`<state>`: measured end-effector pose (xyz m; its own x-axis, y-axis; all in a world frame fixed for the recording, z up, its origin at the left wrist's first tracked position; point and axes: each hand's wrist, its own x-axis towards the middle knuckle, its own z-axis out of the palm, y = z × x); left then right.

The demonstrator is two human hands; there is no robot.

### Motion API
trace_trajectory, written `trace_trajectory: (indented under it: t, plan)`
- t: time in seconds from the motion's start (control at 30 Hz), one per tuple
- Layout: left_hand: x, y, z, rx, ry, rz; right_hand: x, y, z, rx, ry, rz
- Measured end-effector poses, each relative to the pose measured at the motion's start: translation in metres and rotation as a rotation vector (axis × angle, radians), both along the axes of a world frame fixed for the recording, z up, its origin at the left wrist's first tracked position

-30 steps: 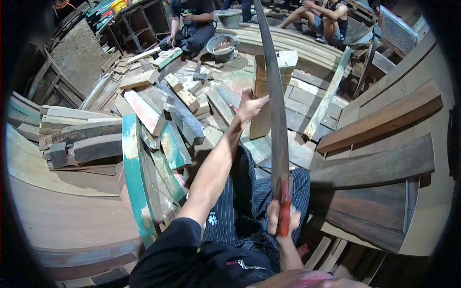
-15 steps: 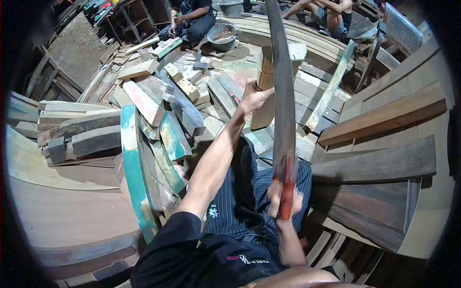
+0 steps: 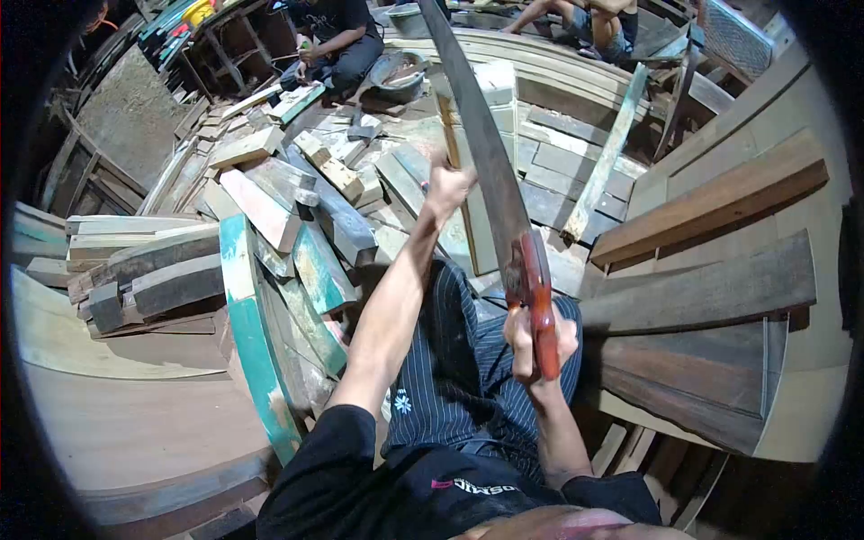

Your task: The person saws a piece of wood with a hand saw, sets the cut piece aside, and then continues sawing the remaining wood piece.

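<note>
My right hand (image 3: 542, 340) is closed round the reddish-brown handle of a handsaw (image 3: 493, 148). Its long dark blade slants up and to the left, past the top of the view. Behind the blade stands a pale wooden block (image 3: 481, 236), tilted, with a darker strip of wood along its left edge. My left hand (image 3: 450, 187) grips that left edge, its fingers slightly blurred. The saw blade overlaps the block's middle in this view and hides part of it. Both hands are above my striped trousers.
Stacked timber offcuts (image 3: 261, 198) and a green-painted curved piece (image 3: 256, 351) lie at left. Planks (image 3: 711, 211) lean on the right. Beyond are a basin (image 3: 396, 76), a seated person (image 3: 333, 40) and another person's bare legs (image 3: 585, 27).
The saw has swung so its blade leans left, and its handle has risen a little. The block has turned, showing a broad pale face. The whole view has shifted slightly.
</note>
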<state>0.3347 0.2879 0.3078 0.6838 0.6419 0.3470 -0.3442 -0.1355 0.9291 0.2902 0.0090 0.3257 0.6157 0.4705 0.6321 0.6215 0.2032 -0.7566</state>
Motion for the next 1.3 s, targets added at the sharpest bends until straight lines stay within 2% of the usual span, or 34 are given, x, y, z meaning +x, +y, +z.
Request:
trace_trajectory:
  t: [0.1,0.13,0.2,0.27,0.3,0.33,0.37,0.4,0.47,0.5,0.63,0.73,0.77,0.87,0.93,1.03,1.1,1.13,1.2,1.23,1.3]
  plan:
    - [-0.001,-0.008,-0.004,0.047,0.015,0.006,0.008,0.018,0.017,0.082,-0.04,0.03]
    - [-0.006,-0.01,0.003,0.02,0.137,-0.023,0.004,0.013,0.026,-0.009,-0.1,-0.072]
    - [0.0,-0.014,0.002,0.077,-0.05,0.018,-0.006,0.008,0.026,0.103,0.153,-0.039]
    - [-0.002,-0.019,0.013,0.053,-0.062,0.002,-0.01,-0.006,0.02,0.014,0.142,-0.089]
    - [0.002,-0.005,-0.002,0.089,0.04,0.004,-0.013,-0.013,0.014,0.014,0.178,-0.075]
    - [-0.002,-0.011,0.007,0.097,-0.012,0.002,-0.015,-0.016,0.011,0.014,0.216,-0.058]
    - [-0.001,-0.01,0.006,0.08,-0.021,-0.002,-0.019,-0.018,0.019,0.048,0.198,-0.048]
    - [-0.002,-0.01,0.006,0.063,-0.031,0.0,-0.019,-0.024,0.021,0.006,0.075,-0.026]
    - [-0.004,-0.012,0.005,0.061,-0.031,-0.017,-0.026,-0.034,0.014,0.05,0.19,0.113]
    - [-0.004,-0.012,0.006,0.065,-0.034,-0.026,-0.025,-0.035,0.016,0.09,0.041,0.135]
    - [0.002,-0.017,0.007,0.026,-0.032,-0.037,-0.024,-0.034,-0.023,0.2,-0.003,0.228]
    - [0.002,-0.021,0.012,0.032,0.023,-0.026,-0.026,-0.04,-0.051,0.211,0.056,0.12]
    - [0.002,-0.021,0.013,0.107,0.007,0.0,-0.027,-0.037,-0.052,0.221,0.028,0.105]
    - [0.006,-0.022,0.012,0.072,-0.096,-0.003,-0.033,-0.031,-0.048,0.21,-0.073,0.052]
    - [0.006,-0.018,0.01,0.058,-0.033,-0.012,-0.032,-0.036,-0.07,0.295,0.056,0.175]
    - [0.004,-0.018,0.013,0.079,-0.022,-0.004,-0.029,-0.035,-0.084,0.413,0.074,0.253]
    - [0.009,-0.017,0.01,0.073,-0.069,0.018,-0.028,-0.039,-0.08,0.421,0.284,0.333]
    - [0.01,-0.018,0.012,0.069,-0.09,0.027,-0.032,-0.047,-0.068,0.388,0.522,0.4]
    - [0.007,-0.02,0.015,0.026,-0.044,0.009,-0.03,-0.055,-0.067,0.342,0.644,0.488]
    - [0.005,-0.021,0.017,0.005,-0.022,0.001,-0.026,-0.055,-0.075,0.334,0.529,0.51]
    - [0.005,-0.014,0.012,0.002,0.0,-0.043,-0.026,-0.055,-0.088,0.271,0.249,0.379]
